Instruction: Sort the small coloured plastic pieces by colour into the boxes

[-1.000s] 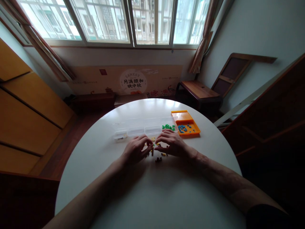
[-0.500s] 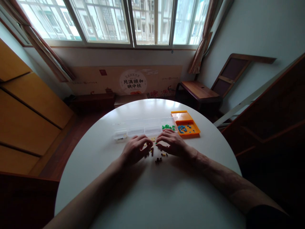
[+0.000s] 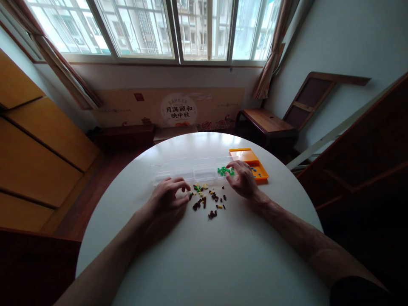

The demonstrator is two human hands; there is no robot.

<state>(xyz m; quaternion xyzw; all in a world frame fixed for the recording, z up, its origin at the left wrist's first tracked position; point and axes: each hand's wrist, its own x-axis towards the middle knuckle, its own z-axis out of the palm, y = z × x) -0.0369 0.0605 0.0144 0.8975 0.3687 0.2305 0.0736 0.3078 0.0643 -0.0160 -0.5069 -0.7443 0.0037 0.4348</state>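
My left hand [image 3: 170, 193] rests at the left edge of a loose pile of small bricks, thumb and fingers bent but apart. Its fingertips are close to dark brown bricks [image 3: 197, 204]; yellow bricks [image 3: 205, 186] and a few green ones lie just beyond. My right hand [image 3: 242, 178] is over the right end of a clear plastic compartment box [image 3: 181, 173]. Its thumb and forefinger are spread around green bricks [image 3: 223, 171] in that compartment, with no brick visibly gripped. The hand and wrist partly cover an orange case [image 3: 263, 172] holding small blue bricks [image 3: 254, 169].
All this lies on a round white table [image 3: 204, 259]. A wooden chair [image 3: 267, 120] stands beyond its right far edge. Behind the table, a printed cardboard panel [image 3: 210, 106] leans below the window, and a wooden cabinet [image 3: 38, 157] is at the left.
My hands have moved apart. The right went up and right from the pile to the green bricks, the left drew back leftward. More of the brown and yellow bricks now shows.
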